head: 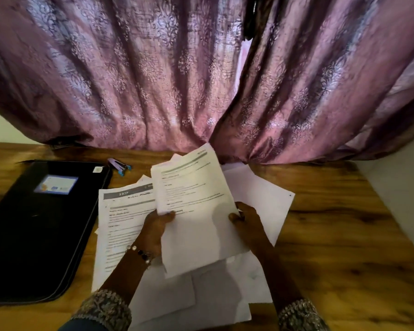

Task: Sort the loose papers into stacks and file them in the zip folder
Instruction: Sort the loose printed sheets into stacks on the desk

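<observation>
A printed sheet [196, 206] is held up over the table's middle. My left hand [157, 226] pinches its left edge with the thumb on top. My right hand [245, 219] grips its right edge. Under it lie loose papers: a printed stack [122, 223] to the left, blank sheets [261, 197] to the right and more sheets [213, 290] toward me. A black zip folder [34, 230] lies flat and closed at the left, a card showing in its front window.
A small lilac and blue stapler [118, 165] lies behind the folder's far right corner. The wooden table [332, 235] ends at the right, near a pale wall. A purple patterned curtain [177, 80] hangs along the far edge and touches the table.
</observation>
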